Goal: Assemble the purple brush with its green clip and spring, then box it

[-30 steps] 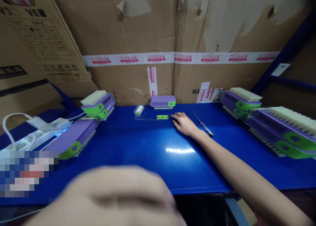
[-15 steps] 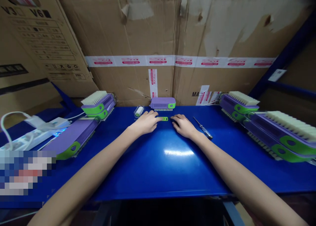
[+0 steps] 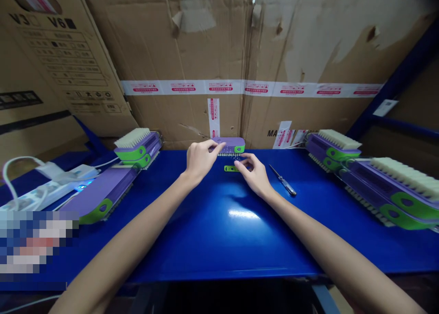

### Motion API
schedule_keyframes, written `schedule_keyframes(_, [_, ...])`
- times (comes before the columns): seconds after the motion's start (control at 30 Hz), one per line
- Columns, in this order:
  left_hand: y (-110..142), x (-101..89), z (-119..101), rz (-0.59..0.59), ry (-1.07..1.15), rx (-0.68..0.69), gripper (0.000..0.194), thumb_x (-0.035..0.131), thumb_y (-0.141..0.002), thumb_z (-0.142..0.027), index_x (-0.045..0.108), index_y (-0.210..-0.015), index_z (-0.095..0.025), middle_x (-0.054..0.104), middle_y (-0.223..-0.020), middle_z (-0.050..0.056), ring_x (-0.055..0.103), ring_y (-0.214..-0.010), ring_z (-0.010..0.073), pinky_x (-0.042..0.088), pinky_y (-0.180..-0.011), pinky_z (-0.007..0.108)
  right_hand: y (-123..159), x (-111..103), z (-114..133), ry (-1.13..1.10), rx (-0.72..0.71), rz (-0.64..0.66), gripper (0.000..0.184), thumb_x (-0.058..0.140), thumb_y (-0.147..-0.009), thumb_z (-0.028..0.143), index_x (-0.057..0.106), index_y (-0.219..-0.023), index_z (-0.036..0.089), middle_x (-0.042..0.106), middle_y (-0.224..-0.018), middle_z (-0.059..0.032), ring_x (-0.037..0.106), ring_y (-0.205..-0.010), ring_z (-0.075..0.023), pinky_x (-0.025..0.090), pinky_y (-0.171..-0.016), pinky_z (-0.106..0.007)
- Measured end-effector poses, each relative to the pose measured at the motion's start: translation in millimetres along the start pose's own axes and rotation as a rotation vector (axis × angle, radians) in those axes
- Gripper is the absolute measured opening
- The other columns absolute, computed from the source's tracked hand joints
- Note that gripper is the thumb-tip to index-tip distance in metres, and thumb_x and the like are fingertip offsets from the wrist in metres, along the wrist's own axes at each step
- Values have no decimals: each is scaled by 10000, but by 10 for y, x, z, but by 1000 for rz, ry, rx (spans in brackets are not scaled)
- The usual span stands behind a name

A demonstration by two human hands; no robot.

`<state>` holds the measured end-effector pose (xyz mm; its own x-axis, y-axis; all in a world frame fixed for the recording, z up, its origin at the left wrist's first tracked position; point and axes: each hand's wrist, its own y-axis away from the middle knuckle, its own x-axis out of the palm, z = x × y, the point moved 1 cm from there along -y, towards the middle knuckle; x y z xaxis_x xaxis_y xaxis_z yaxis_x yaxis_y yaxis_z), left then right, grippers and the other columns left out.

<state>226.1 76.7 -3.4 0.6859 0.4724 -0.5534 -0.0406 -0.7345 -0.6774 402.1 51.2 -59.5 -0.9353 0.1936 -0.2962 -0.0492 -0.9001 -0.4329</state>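
Observation:
My left hand (image 3: pixel 199 161) is raised off the table, thumb and forefinger pinched together in front of a purple and green brush (image 3: pixel 236 145). Whatever that pinch holds, if anything, is too small to tell. My right hand (image 3: pixel 255 174) is closed at the thumb and fingertips around a small, clear-looking piece (image 3: pixel 236 158), whose kind I cannot make out. Just below that piece, a small green strip with holes (image 3: pixel 230 168) lies flat on the blue table (image 3: pixel 206 241). To the right of my right hand is a screwdriver (image 3: pixel 284 181) with a clear handle.
Purple and green brushes with pale bristles are stacked at left (image 3: pixel 139 147) and right (image 3: pixel 394 190). A white power strip (image 3: pixel 51 186) with cables lies at far left. Cardboard (image 3: pixel 164 44) walls the back, and a blue frame post (image 3: pixel 387 76) rises at right.
My left hand has lifted from the green strip and pinched its fingers. The right hand has turned and now holds the small clear piece. The white item in a clear case is now hidden.

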Motion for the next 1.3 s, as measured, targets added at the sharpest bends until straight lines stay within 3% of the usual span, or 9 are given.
schedule_keyframes(0.1, [58,105,-84,-28,214,-104,388,583,-824,-529,694,-674,-189,684,-637,26,622,-601,165,439,-611,278,17,75,18,-194,126,-20,770,719,-675,526,442,-1293,160,657,-872,-24,621,-795,-163,511,-746,-317])
schedule_keyframes(0.2, [110,237,-123,24,433,-207,395,575,-819,-538,689,-711,-176,694,-673,31,643,-632,174,469,-589,268,-20,81,-7,-422,230,-132,855,761,-638,477,358,-1335,190,652,-874,-7,640,-819,-167,536,-680,-291])
schedule_keyframes(0.3, [157,374,-99,172,653,-270,349,598,-805,-501,697,-828,-167,718,-785,55,678,-763,206,511,-595,264,-80,26,-39,-679,319,-245,837,783,-639,385,315,-1311,213,664,-846,5,673,-792,-162,551,-645,-269])
schedule_keyframes(0.4, [205,472,-22,289,735,-262,329,630,-784,-456,704,-887,-153,726,-864,76,677,-856,226,544,-677,294,-136,-41,-78,-810,360,-278,705,814,-603,283,394,-1163,196,678,-771,2,677,-694,-145,550,-630,-245])
schedule_keyframes(0.63, [267,512,112,301,752,-265,357,638,-764,-478,712,-892,-153,724,-943,81,661,-917,235,553,-733,326,-183,-69,-144,-905,386,-306,577,813,-559,173,412,-969,232,681,-715,32,664,-637,-128,557,-643,-253])
schedule_keyframes(0.77, [279,522,107,284,800,-298,368,641,-758,-490,663,-860,-137,719,-888,101,669,-902,235,542,-706,314,-156,-55,-107,-931,452,-237,533,795,-595,202,418,-968,243,691,-742,30,672,-689,-137,556,-686,-282])
schedule_keyframes(0.97, [296,512,100,357,814,-306,337,682,-739,-462,630,-819,-139,709,-824,101,676,-846,233,539,-741,343,-91,-24,-70,-909,551,62,295,711,-725,318,560,-963,231,714,-874,-11,683,-870,-167,538,-781,-326])
schedule_keyframes(1.13, [305,514,118,429,824,-337,277,655,-781,-406,578,-796,-141,700,-808,102,683,-842,231,530,-733,342,-109,-13,-120,-869,522,68,235,752,-668,224,621,-861,203,725,-828,-9,688,-857,-168,524,-856,-347])
schedule_keyframes(1.3, [315,550,174,444,861,-406,254,642,-793,-374,544,-766,-142,699,-828,98,683,-850,228,530,-732,343,-137,-47,-118,-884,463,52,309,812,-583,153,652,-846,185,736,-848,-27,687,-828,-152,519,-897,-321])
